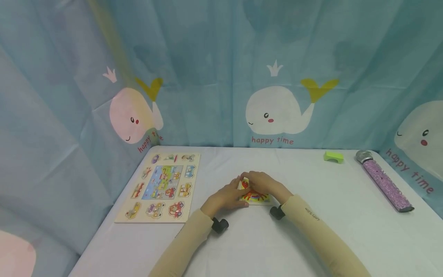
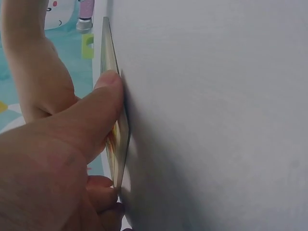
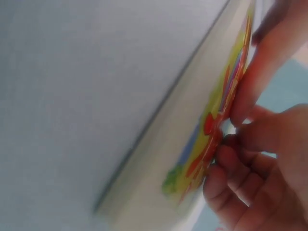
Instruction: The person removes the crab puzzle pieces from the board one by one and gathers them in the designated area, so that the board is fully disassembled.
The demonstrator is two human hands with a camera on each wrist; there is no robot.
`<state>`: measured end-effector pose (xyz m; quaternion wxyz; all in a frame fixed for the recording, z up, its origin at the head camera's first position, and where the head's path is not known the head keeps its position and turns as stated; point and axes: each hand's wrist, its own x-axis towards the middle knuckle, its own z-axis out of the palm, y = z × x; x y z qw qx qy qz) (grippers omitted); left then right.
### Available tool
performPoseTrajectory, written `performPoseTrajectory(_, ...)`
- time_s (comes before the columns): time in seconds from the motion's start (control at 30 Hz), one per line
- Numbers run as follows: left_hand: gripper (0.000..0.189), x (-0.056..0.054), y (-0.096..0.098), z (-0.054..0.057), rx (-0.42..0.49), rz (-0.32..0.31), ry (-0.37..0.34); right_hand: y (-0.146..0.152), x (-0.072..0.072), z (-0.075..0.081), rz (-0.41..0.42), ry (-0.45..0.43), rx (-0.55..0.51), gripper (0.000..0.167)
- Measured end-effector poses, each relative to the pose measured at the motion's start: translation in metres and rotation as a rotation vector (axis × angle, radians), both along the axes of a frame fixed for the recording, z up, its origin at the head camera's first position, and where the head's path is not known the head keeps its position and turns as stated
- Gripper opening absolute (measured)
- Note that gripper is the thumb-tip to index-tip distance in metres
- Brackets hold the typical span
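A small, thin picture puzzle (image 1: 258, 198) with a cream border and a red, yellow and rainbow-striped picture lies at the table's middle. My left hand (image 1: 226, 197) grips it from the left. In the left wrist view, the left thumb (image 2: 109, 82) rests on the near side and the fingertips reach the puzzle's left corner. From the right, my right hand (image 1: 262, 182) reaches over the picture. In the right wrist view its curled fingers (image 3: 219, 180) pinch at the picture's surface; whether a loose piece sits between them is hidden.
To the left lies a large wooden peg puzzle (image 1: 162, 182) with vehicle pieces. A green arched block (image 1: 333, 157) stands at the back right. A purple glittery toy microphone (image 1: 385, 181) lies near the right edge. Behind the table hangs a blue whale-print curtain (image 1: 200, 96).
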<state>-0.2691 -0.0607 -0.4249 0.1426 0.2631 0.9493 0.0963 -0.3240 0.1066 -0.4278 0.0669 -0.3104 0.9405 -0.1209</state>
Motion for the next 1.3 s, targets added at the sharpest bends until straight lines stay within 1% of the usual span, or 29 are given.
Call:
performPoseTrajectory(0.13,0.062,0.0000,-0.0004,0.0002,-0.005,-0.005,0.007,-0.0005,-0.0002,0.0005,0.023,0.039,0.017,0.036)
performPoseTrajectory(0.33,0.062,0.0007,0.0001,0.0019,-0.007,0.000,0.012,0.0007,-0.0028,-0.0037,0.027,0.047,0.022,0.039)
performPoseTrajectory(0.47,0.062,-0.0004,0.0020,0.0008,-0.013,0.012,-0.002,0.0017,-0.0036,-0.0057,0.006,0.042,0.036,0.038)
performPoseTrajectory(0.57,0.063,-0.0019,0.0029,-0.0003,-0.024,0.027,-0.026,0.0021,-0.0025,-0.0055,-0.003,0.036,0.017,0.036)
performPoseTrajectory(0.8,0.063,-0.0037,0.0010,-0.0018,-0.032,0.046,-0.064,0.0026,-0.0003,-0.0059,0.022,0.035,-0.036,0.032)
performPoseTrajectory(1.03,0.063,-0.0036,0.0009,-0.0014,-0.009,0.043,-0.061,0.0008,-0.0009,-0.0060,-0.039,-0.009,-0.040,0.034)
performPoseTrajectory(1.3,0.063,-0.0045,0.0009,-0.0033,-0.010,0.034,-0.045,-0.0003,-0.0024,-0.0074,-0.063,-0.050,-0.044,0.035)
